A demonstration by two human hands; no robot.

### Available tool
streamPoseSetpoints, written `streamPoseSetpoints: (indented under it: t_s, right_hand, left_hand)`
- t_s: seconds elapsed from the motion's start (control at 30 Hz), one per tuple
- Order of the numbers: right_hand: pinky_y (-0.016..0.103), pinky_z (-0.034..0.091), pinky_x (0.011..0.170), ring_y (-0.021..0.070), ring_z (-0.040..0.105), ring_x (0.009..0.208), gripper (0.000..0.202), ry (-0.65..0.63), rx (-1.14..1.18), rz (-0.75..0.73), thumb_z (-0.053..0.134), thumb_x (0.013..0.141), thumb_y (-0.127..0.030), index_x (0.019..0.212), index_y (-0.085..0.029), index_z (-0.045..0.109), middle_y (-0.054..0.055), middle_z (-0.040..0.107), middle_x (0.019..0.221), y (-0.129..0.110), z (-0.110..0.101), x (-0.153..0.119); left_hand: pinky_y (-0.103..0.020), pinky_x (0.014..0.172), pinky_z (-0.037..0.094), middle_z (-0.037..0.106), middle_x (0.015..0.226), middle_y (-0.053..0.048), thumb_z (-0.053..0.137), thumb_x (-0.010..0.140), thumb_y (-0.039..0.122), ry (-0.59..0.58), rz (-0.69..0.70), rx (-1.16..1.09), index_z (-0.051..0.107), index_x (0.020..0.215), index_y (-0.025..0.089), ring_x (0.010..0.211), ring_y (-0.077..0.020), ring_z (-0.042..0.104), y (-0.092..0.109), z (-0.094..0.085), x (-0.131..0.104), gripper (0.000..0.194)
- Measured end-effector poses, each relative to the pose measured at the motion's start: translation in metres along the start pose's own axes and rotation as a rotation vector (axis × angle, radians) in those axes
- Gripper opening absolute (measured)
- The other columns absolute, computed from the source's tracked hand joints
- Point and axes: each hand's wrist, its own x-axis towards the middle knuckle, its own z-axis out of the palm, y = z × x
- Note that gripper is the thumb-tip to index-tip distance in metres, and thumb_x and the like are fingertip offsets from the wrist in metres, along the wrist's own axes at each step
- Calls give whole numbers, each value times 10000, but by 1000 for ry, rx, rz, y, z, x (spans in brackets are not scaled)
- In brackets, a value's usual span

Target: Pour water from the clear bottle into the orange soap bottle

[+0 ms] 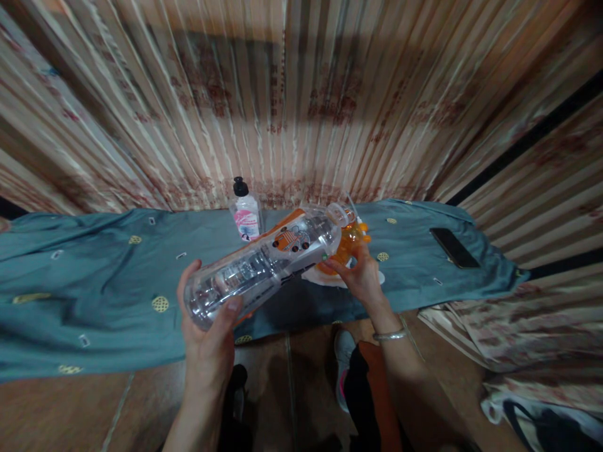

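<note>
Left hand (pixel 208 334) nearest us, wrapped round the clear bottle (pixel 257 271), tilted above the cloth (pixel 120 276)! Right hand (pixel 363 277) grips the orange bottle (pixel 347 241) (partly hidden by that clear neck). Lining-up work, apparently; next calls for steadiness.

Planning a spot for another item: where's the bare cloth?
Widest: teal cloth left of the black-capped bottle and left hand. Smaller: between the orange container and phone. Crowded: the middle, with the clear bottle, orange container and right hand.
</note>
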Motion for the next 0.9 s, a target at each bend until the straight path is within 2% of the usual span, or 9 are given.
streamPoseSetpoints:
  t_s: [0.13,0.37,0.6,0.67,0.8,0.9]
  right_hand:
    - [529,684,855,411,854,1000,739,14,4,2,958,734,-658,1273,-224,696,154,880,1115,2,1,0]
    - [474,679,814,388,858,977,747,31,-10,-27,946,744,-664,1292,-222,696,148,886,1111,3,3,0]
    - [498,680,852,424,853,1058,790,4,-10,6,957,728,-652,1323,-211,681,181,880,1160,0,1,0]
    - [505,678,846,429,852,1048,802,9,-6,0,945,726,-662,1329,-204,677,185,878,1163,0,0,0]
    - [511,672,824,427,851,1014,794,16,-11,-9,920,732,-680,1323,-208,678,175,878,1144,-1,0,0]
    - [507,670,818,420,850,993,765,15,-22,2,923,728,-687,1284,-219,685,160,876,1113,-1,1,-1]
  left_hand:
    - [-251,810,648,718,1215,19,1086,602,342,-10,7,-19,719,1369,368,1034,-186,698,-2,-1,1,851]
    - [-262,679,636,720,1196,1,1075,621,371,-17,-11,-3,682,1414,373,1030,-223,690,1,-2,0,885]
    - [-268,751,639,733,1184,11,1080,610,380,-6,-15,7,685,1406,368,1036,-212,694,1,-1,0,889]
    - [-271,727,638,738,1188,8,1078,612,379,-7,-21,8,676,1410,367,1034,-217,698,1,0,-1,893]
    - [-265,787,639,745,1184,12,1078,618,366,-9,-15,4,672,1412,363,1044,-204,703,1,0,0,892]
    - [-267,708,637,743,1200,-1,1077,613,375,-14,-19,11,662,1417,361,1033,-222,703,2,0,0,905]
